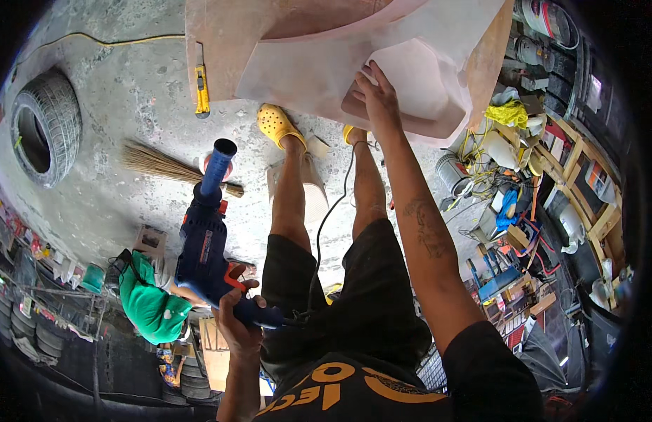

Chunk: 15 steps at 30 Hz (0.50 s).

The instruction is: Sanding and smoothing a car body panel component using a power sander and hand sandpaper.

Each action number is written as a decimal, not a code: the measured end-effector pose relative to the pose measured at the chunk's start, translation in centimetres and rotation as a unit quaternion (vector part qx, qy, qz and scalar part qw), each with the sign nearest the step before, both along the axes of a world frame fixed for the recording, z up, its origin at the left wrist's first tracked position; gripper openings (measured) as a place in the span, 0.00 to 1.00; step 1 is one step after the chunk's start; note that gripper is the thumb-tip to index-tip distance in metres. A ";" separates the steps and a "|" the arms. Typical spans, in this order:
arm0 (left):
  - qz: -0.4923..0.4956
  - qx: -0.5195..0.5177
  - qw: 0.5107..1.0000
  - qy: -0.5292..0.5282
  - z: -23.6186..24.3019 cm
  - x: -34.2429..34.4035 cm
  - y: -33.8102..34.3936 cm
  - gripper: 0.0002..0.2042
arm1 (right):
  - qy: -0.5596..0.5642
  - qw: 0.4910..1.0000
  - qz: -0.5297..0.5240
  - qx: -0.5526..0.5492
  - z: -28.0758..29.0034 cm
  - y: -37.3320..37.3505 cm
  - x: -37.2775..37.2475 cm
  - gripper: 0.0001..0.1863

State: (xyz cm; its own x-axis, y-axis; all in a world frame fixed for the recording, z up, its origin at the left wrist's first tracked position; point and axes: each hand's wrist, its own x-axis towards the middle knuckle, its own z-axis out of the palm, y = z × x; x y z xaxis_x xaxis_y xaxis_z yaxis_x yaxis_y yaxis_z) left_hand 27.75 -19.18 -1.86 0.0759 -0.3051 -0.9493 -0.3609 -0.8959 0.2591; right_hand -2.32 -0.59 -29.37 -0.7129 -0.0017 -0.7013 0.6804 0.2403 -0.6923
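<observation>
My left hand (238, 309) grips the rear handle of a dark blue power drill (203, 253) with a long blue side handle, held low at my left. A black cord runs from it past my legs toward the floor. My right hand (379, 91) reaches up with fingers apart, touching a pale, translucent pinkish sheet (298, 70) around a rounded, raised shape (421, 84). The sheet lies over a tan board (220, 28). A yellow utility knife (202, 88) is at the board's left edge, above my feet in yellow clogs (277, 123).
A tyre (66, 119) lies on the concrete floor at left, near a straw broom (157, 162). A person in green (150, 302) crouches lower left. Cables, a bucket (452, 176), cloths and wooden frames (572, 165) crowd the right side. A yellow hose (108, 42) crosses the upper left.
</observation>
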 end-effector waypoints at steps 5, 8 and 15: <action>0.017 -0.017 1.000 -0.002 -0.4 0.3 -0.7 0.25 | -0.021 0.999 -0.025 -0.016 1.0 -2.6 1.5 0.34; 0.001 -0.010 1.000 0.011 -0.3 -0.7 -0.7 0.26 | -0.020 0.999 -0.041 0.013 1.0 -2.6 1.8 0.33; -0.033 0.007 0.999 0.019 -0.6 -0.3 -1.1 0.28 | 0.042 0.998 0.021 0.044 -1.0 -1.4 2.8 0.31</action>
State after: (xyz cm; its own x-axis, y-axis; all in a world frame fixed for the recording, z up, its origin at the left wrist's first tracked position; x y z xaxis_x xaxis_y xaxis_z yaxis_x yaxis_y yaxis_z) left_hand 27.47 -20.25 -2.49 0.0193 -0.2951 -0.9553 -0.4092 -0.8741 0.2618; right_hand 0.44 -1.96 -30.38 -0.7696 0.0260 -0.6380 0.6092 0.3294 -0.7214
